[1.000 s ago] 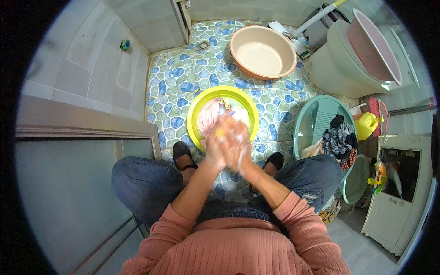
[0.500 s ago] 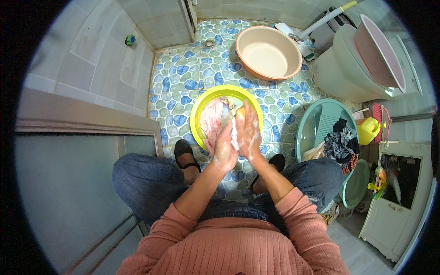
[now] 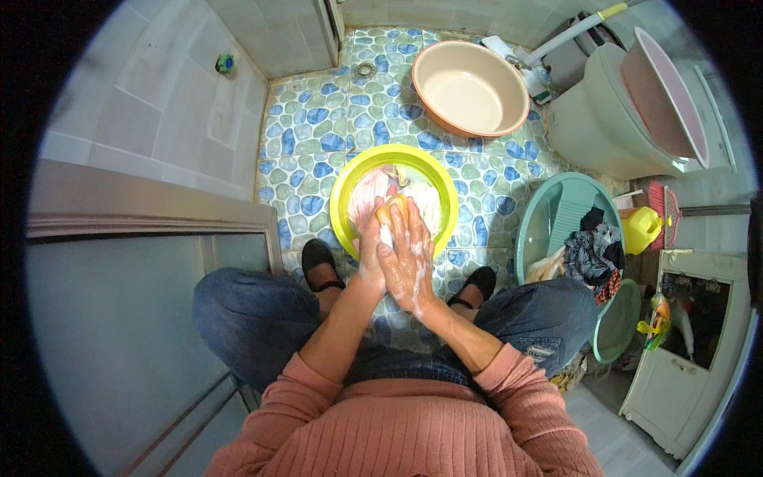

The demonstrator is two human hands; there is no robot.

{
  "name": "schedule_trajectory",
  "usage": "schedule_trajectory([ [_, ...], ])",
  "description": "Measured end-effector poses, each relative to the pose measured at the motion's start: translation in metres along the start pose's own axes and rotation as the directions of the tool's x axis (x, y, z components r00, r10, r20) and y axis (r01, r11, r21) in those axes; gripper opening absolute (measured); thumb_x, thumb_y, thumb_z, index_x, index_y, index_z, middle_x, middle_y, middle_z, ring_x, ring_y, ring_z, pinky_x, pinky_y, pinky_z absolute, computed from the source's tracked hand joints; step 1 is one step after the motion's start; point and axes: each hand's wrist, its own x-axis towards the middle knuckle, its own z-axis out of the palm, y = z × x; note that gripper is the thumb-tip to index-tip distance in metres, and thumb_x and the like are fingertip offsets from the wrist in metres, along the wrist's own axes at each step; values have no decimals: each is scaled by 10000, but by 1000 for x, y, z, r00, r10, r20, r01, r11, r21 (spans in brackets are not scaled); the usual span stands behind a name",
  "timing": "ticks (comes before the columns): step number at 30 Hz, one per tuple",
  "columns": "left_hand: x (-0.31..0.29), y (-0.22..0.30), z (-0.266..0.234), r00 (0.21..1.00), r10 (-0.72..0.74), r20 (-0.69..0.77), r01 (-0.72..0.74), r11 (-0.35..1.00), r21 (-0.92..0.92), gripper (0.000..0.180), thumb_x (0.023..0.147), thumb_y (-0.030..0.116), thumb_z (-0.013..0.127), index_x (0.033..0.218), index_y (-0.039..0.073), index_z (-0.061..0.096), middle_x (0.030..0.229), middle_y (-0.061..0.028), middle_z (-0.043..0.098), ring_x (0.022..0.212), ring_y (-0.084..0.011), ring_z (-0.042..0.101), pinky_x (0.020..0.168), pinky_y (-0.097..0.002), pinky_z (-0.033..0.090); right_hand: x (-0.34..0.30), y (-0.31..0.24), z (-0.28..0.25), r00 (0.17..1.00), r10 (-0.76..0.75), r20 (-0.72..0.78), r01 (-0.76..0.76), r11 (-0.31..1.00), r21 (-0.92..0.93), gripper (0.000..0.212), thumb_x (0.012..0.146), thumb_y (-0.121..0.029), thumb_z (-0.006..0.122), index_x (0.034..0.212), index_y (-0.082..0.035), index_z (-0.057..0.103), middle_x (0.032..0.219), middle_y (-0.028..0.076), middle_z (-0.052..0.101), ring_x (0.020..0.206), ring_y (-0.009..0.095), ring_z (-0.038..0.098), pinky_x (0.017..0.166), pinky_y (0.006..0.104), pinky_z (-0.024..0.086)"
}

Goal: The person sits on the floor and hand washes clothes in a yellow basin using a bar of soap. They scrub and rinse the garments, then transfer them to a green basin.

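Observation:
A bright yellow-green basin (image 3: 339, 199) stands on the floor between my feet, with pink clothes (image 3: 370, 189) and pale whitish fabric (image 3: 424, 200) in it. Over its near part my hands are pressed together, wet and streaked with white suds. My right hand (image 3: 411, 266) lies on top, its fingers over a yellow-orange piece that looks like a bar of soap (image 3: 393, 210). My left hand (image 3: 369, 253) is on the left and underneath, its fingers mostly hidden. A bit of white cloth (image 3: 386, 236), perhaps with foam on it, shows between the two palms.
An empty beige basin (image 3: 469, 87) with an orange rim lies farther off. At right stands a teal tub (image 3: 534, 211) with a washboard (image 3: 568, 215) and dark clothes (image 3: 592, 250). Beyond are a yellow jug (image 3: 640, 229), a pale cabinet (image 3: 664, 378) and a pink basin (image 3: 664, 95).
My hands have come nearer and slightly left, and the yellow soap has moved with them. My right hand has turned across my left. More pale fabric shows in the basin.

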Motion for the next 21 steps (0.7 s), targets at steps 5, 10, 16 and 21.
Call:
schedule_trajectory([
  [5,-1,-15,19,990,86,-115,-64,981,182,426,1019,315,389,1340,41,452,1280,-84,548,1181,-203,526,1010,-365,417,28,29,2,988,131,-79,-107,962,252,665,899,-258,559,1452,-14,282,1415,273,359,1315,415,351,1103,449,272],
  [10,1,-22,12,968,138,-209,-90,971,224,423,1011,295,431,1346,37,445,1286,-90,549,1165,-204,542,1008,-364,420,30,46,20,854,517,-49,-370,673,641,693,928,-263,549,1459,17,203,1314,250,432,1181,349,469,1014,397,372],
  [16,4,-1,29,985,94,-146,-88,995,52,493,1008,381,412,1355,30,432,1298,-120,554,1201,-248,527,1034,-416,392,25,143,37,622,666,413,-367,-218,904,457,914,-253,607,1253,-20,407,1082,143,557,972,217,600,737,314,540],
  [21,15,19,11,970,160,-182,-166,986,-18,509,1014,416,361,1346,41,451,1292,-127,560,1203,-270,524,1052,-427,376,54,53,-31,768,550,328,-321,-112,940,389,962,-226,560,1269,-24,433,1039,149,593,967,207,619,752,311,560],
])
